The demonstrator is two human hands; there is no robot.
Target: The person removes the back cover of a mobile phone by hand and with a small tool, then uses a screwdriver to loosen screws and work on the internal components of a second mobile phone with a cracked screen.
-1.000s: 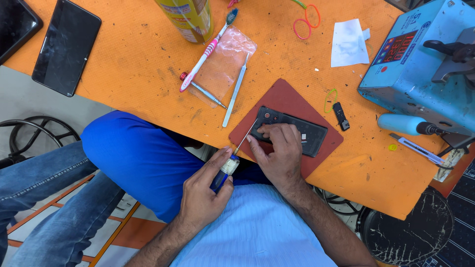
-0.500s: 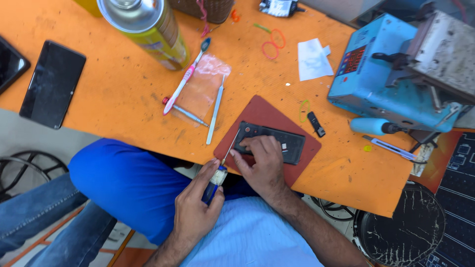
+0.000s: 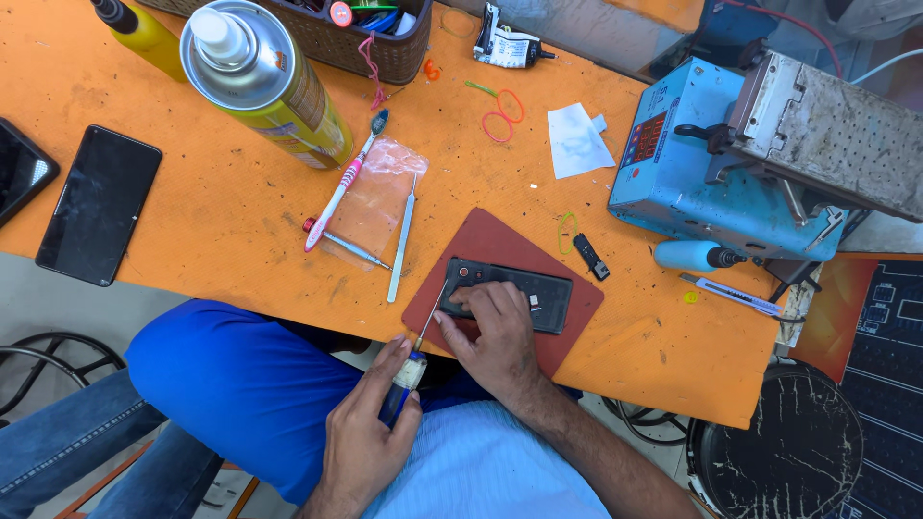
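Left hand (image 3: 361, 437) grips a small screwdriver (image 3: 411, 360), fingers wrapped tight round the handle, tip angled up to the phone's (image 3: 529, 293) near-left corner. Right hand (image 3: 490, 332) lies flat on the phone, pinning it, fingers covering its left half; holds nothing. Phone sits on a red-brown mat (image 3: 500, 240) at the orange table's (image 3: 192, 221) near edge. Metal spudger (image 3: 401, 240), toothbrush (image 3: 344, 183) and clear bag (image 3: 377, 197) at 10 o'clock; spray can (image 3: 260, 86) beyond them. Blue machine (image 3: 702, 173) at 2 o'clock, dark phone (image 3: 96, 207) far at 9.
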